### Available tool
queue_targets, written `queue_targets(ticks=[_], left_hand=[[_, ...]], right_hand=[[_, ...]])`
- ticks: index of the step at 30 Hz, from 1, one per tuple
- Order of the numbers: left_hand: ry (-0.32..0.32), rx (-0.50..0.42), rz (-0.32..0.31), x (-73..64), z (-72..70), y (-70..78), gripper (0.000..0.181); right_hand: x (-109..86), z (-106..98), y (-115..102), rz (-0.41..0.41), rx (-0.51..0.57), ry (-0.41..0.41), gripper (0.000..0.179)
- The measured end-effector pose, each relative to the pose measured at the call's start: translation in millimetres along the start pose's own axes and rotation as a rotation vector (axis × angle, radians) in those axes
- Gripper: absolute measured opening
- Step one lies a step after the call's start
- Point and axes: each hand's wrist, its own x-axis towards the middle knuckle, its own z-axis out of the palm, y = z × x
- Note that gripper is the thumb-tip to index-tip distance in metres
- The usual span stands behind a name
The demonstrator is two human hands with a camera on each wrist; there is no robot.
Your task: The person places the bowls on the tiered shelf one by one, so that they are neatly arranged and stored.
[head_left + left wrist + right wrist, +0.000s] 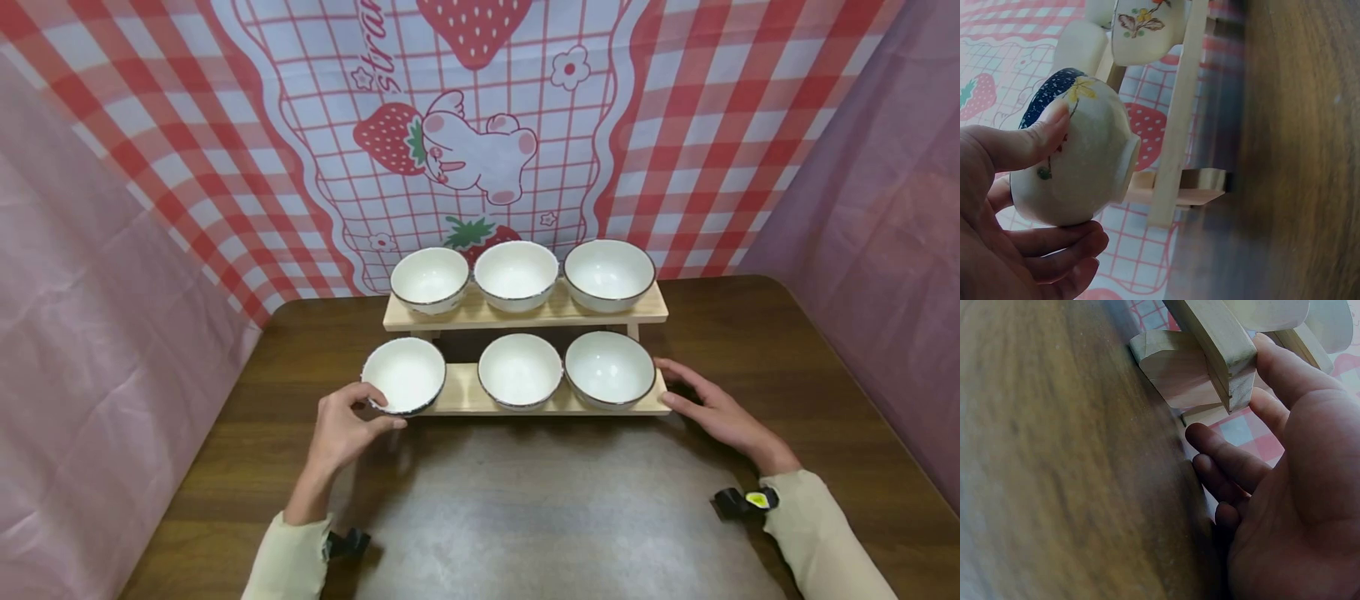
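My left hand (347,425) holds a white bowl (405,375) at the left end of the lower tier of a wooden stand (461,390). In the left wrist view, the thumb lies on the bowl's flower-painted side (1094,150) by its dark speckled band, with fingers beneath the opposite side. The bowl's foot is close to the tier's end. My right hand (720,412) touches the right end of the lower tier with thumb and index finger; its other fingers are loosely bent beside the wooden end (1241,378). Beside it sits another bowl (610,369).
A middle bowl (520,371) also sits on the lower tier. The upper tier (525,315) carries a left bowl (430,279), a middle bowl (516,275) and a right bowl (610,275). A strawberry-print cloth (480,158) hangs behind the brown table (300,350).
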Motion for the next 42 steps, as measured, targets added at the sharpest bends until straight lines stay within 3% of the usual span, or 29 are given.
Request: queue_targets(ticks=[27, 35, 42], left_hand=[[-0.051, -0.094, -0.052, 9.3, 33.2, 5.7, 0.030], [-0.057, -0.119, -0.082, 12.2, 36.9, 5.0, 0.030], [-0.112, -0.094, -0.097, 13.9, 36.6, 7.5, 0.029]], right_hand=[[0.6, 2, 6, 0.000, -0.024, 0.009, 0.055], [1.2, 2, 7, -0.009, -0.020, 0.012, 0.055], [1.6, 2, 6, -0.005, -0.018, 0.007, 0.055]])
